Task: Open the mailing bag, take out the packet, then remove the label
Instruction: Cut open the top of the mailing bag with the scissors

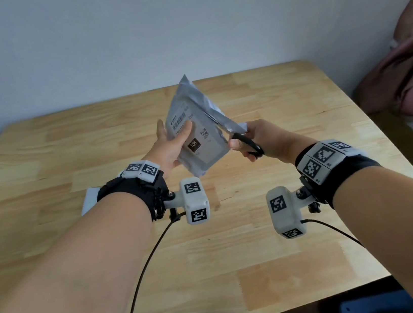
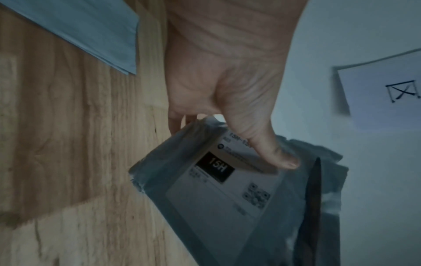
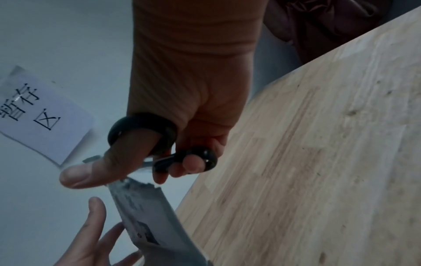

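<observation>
Above the middle of the bench (image 1: pixel 299 106), a grey mailing bag (image 1: pixel 198 131) is held up in the air, tilted, its printed label (image 1: pixel 192 138) facing the person. The left hand (image 1: pixel 172 145) grips it at one side, thumb pressed across the label and fingers curled behind. Along the opposite edge run the scissors (image 1: pixel 240 138), their blades lying against the bag's sealed flap; the right hand (image 1: pixel 263 137) has its thumb through one black loop and fingers through the other, closed round the handles. How far apart the blades stand is hard to tell. Judging by this, the opening step is in hand: the bag is being cut along its edge, and the packet is not yet out. The next move seems to call for a steady cut close to the seal, shallow enough to spare whatever is inside, with the left hand keeping the film taut. A pale sheet (image 2: pixel 91 30) lies on the bench near the left wrist, and a paper sign (image 3: pixel 43 115) hangs on the wall behind.
</observation>
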Available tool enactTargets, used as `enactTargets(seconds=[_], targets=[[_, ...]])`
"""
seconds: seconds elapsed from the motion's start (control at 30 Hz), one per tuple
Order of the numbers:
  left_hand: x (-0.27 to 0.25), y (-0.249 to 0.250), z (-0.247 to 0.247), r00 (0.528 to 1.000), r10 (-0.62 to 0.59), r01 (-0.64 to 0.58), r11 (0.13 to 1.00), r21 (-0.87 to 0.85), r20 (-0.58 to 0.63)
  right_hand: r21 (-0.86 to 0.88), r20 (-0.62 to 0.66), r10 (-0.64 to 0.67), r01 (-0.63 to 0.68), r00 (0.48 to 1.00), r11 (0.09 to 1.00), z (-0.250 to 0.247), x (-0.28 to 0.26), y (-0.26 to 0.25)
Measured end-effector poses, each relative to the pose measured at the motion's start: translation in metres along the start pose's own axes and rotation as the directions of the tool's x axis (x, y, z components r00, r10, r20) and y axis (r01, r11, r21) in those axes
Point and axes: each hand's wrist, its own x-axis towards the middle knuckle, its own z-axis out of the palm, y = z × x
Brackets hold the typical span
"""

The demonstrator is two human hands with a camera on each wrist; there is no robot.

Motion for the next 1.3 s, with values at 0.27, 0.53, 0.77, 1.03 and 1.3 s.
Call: enactTargets(seconds=[0.27, 0.53, 0.77, 1.03, 1.3], targets=[[0.008, 0.021, -0.018, 0.965, 0.257, -0.260, 0.929, 0.262, 0.046, -0.002, 0.057, -0.018, 0.018, 0.998, 1.000, -0.005, 0.000, -0.014], [0.014, 0.029, -0.021, 0.930, 0.368, -0.354, 0.887, 0.295, 0.012, -0.044, 0.011, 0.073, -0.072, 0.997, 0.996, -0.009, 0.000, -0.001], [0.013, 0.028, -0.013, 0.922, 0.387, -0.365, 0.840, 0.401, 0.029, 0.046, -0.016, 0.070, -0.069, 0.997, 0.997, 0.008, 0.003, 0.008], [0.009, 0.034, -0.009, 0.931, 0.359, -0.357, 0.846, 0.396, 0.072, 0.104, -0.073, 0.057, -0.049, 0.996, 0.993, 0.012, 0.001, 0.020], [0.003, 0.029, -0.003, 0.938, 0.320, -0.347, 0.848, 0.400, 0.135, 0.128, -0.067, 0.060, -0.051, 0.996, 0.990, 0.016, 0.000, 0.020]])
